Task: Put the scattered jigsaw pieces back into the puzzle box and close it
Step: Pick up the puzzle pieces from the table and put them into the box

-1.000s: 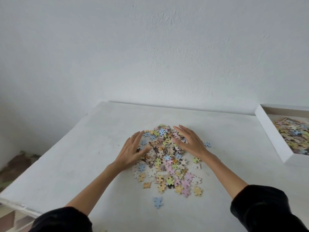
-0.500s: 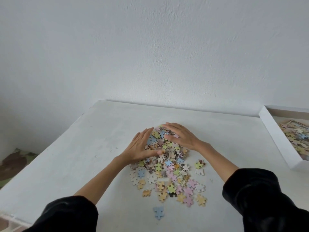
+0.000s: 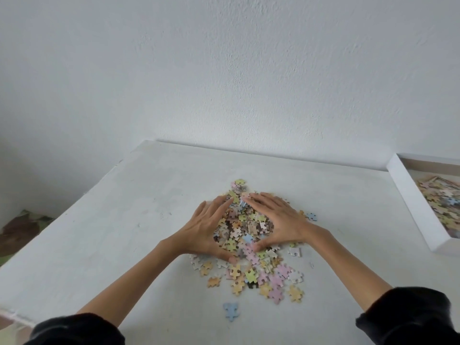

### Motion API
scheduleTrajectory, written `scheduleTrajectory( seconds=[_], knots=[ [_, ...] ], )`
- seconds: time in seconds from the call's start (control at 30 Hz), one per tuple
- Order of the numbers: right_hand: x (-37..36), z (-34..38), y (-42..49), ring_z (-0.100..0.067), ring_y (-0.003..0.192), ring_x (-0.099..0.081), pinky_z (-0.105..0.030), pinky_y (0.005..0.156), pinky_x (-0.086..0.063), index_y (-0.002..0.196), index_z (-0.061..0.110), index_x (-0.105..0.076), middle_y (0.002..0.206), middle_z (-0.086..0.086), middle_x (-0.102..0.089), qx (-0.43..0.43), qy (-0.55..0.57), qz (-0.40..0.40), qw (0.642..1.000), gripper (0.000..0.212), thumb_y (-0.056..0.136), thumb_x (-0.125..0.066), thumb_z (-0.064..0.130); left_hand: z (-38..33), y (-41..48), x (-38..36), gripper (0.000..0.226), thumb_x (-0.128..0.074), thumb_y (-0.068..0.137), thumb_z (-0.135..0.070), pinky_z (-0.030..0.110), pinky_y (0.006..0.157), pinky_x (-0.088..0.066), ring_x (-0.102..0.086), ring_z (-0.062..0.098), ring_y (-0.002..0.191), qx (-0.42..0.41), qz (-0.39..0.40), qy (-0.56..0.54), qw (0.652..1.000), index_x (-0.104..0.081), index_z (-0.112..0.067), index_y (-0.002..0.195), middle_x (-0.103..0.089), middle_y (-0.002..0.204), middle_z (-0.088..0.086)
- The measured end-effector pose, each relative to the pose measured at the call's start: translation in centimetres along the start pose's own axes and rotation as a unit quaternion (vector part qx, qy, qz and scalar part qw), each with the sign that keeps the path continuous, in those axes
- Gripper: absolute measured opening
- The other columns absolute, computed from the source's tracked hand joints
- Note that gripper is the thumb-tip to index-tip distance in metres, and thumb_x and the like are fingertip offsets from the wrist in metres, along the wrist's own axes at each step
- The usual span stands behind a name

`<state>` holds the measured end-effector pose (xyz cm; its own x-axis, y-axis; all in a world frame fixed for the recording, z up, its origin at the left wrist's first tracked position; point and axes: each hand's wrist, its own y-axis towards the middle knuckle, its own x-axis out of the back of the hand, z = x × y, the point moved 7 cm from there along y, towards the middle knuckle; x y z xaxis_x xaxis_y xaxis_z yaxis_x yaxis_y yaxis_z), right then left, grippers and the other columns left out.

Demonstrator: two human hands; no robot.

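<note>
A heap of pastel jigsaw pieces (image 3: 245, 229) lies in the middle of the white table (image 3: 112, 220). My left hand (image 3: 205, 226) cups the heap's left side and my right hand (image 3: 278, 221) cups its right side, fingertips nearly meeting at the far end. Both hands press against the pile with fingers together. More loose pieces (image 3: 263, 277) spread out nearer to me, and a single blue piece (image 3: 231, 311) lies apart at the front. The open white puzzle box (image 3: 408, 195) stands at the right edge, with several pieces (image 3: 440, 197) inside.
A white wall rises right behind the table. The table's left edge drops to a floor with a patterned rug (image 3: 22, 225). A lone blue piece (image 3: 311, 216) lies just right of my right hand. No box lid is in view.
Both hands have closed in around the far part of the heap, bunching the pieces into a tighter mound between the palms. The view has shifted slightly left.
</note>
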<state>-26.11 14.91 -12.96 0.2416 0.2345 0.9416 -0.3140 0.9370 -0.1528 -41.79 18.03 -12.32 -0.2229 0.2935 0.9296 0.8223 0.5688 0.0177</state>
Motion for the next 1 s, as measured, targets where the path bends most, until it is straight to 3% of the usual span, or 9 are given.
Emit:
scheduleTrajectory(
  seconds=[0.1,0.2,0.3,0.43,0.53,0.6,0.7,0.77,1.0],
  knots=[
    [0.0,0.5,0.0,-0.015,0.142,0.005,-0.037,0.110,0.007,0.138,0.044,0.014,0.155,0.008,0.007,-0.011,-0.030,-0.018,0.999,0.116,0.040,-0.027,0.090,-0.4,0.0,0.1,0.122,-0.046,0.054,-0.085,0.030,0.114,-0.001,-0.004,0.006,0.140,0.006,-0.034,0.021,0.999,0.006,-0.025,0.147,-0.004,0.156,-0.003],
    [0.4,1.0,-0.1,-0.017,0.137,-0.014,-0.043,0.114,-0.014,0.143,0.040,-0.009,0.151,0.005,-0.016,-0.014,-0.028,-0.074,0.997,0.106,0.052,-0.032,0.088,-0.6,-0.1,0.4,0.109,-0.043,0.063,-0.080,0.027,0.107,-0.017,-0.023,0.014,0.133,0.015,-0.079,0.036,0.996,-0.004,-0.024,0.147,-0.023,0.149,-0.003],
    [0.7,1.4,-0.4,-0.015,0.117,-0.033,-0.034,0.099,-0.030,0.136,0.039,-0.035,0.131,0.005,-0.037,-0.012,0.011,-0.153,0.988,0.079,0.064,-0.035,0.071,-1.0,-0.1,0.8,0.091,-0.044,0.071,-0.070,0.025,0.098,-0.032,-0.040,0.015,0.115,0.006,-0.120,0.016,0.993,-0.021,-0.022,0.145,-0.042,0.131,0.000],
    [1.4,1.5,0.0,-0.010,0.093,-0.041,-0.023,0.078,-0.034,0.125,0.030,-0.051,0.104,0.002,-0.049,-0.008,0.064,-0.197,0.978,0.054,0.074,-0.066,0.039,-1.5,0.1,1.3,0.064,-0.054,0.077,-0.050,0.027,0.086,-0.048,-0.054,0.011,0.099,-0.013,-0.133,-0.034,0.990,-0.038,-0.027,0.135,-0.058,0.113,-0.005],
    [2.1,1.3,0.0,-0.011,0.081,-0.049,-0.026,0.066,-0.045,0.117,0.028,-0.059,0.093,0.003,-0.057,0.000,0.102,-0.225,0.969,0.046,0.072,-0.071,0.025,-1.6,0.1,1.5,0.056,-0.063,0.078,-0.038,0.026,0.087,-0.051,-0.060,0.008,0.101,-0.019,-0.135,-0.101,0.986,-0.045,-0.029,0.130,-0.062,0.114,-0.011],
    [2.4,0.9,-0.1,-0.011,0.083,-0.060,-0.031,0.072,-0.054,0.112,0.027,-0.062,0.098,0.005,-0.064,0.008,0.141,-0.240,0.960,0.041,0.072,-0.073,0.024,-1.5,0.0,1.8,0.048,-0.064,0.079,-0.036,0.028,0.077,-0.053,-0.064,0.011,0.086,-0.021,-0.148,-0.125,0.981,-0.049,-0.033,0.124,-0.065,0.100,-0.011],
    [3.1,0.1,-0.3,-0.006,0.098,-0.062,-0.027,0.088,-0.052,0.109,0.021,-0.064,0.112,0.004,-0.065,0.002,0.223,-0.254,0.941,0.039,0.072,-0.074,0.010,-1.1,-0.3,2.4,0.031,-0.064,0.081,-0.033,0.023,0.072,-0.052,-0.063,0.005,0.076,-0.005,-0.174,-0.161,0.972,-0.057,-0.032,0.112,-0.069,0.085,-0.004],
    [3.9,-0.1,-0.8,0.010,0.100,-0.057,-0.011,0.094,-0.043,0.107,0.017,-0.065,0.109,0.007,-0.064,0.007,0.252,-0.262,0.932,0.032,0.076,-0.072,0.017,-1.1,-0.2,2.8,0.019,-0.068,0.081,-0.023,0.016,0.077,-0.052,-0.065,-0.001,0.083,0.005,-0.189,-0.186,0.964,-0.065,-0.025,0.100,-0.071,0.089,-0.009],
    [8.6,-1.9,-3.6,0.011,0.092,-0.059,-0.006,0.084,-0.042,0.101,0.019,-0.067,0.096,0.016,-0.065,-0.007,0.286,-0.307,0.908,0.024,0.077,-0.072,0.020,-4.5,1.8,5.2,0.010,-0.073,0.077,-0.013,0.013,0.073,-0.051,-0.067,-0.002,0.075,-0.028,-0.214,-0.207,0.954,-0.071,-0.018,0.086,-0.070,0.083,-0.015]
  ],
)
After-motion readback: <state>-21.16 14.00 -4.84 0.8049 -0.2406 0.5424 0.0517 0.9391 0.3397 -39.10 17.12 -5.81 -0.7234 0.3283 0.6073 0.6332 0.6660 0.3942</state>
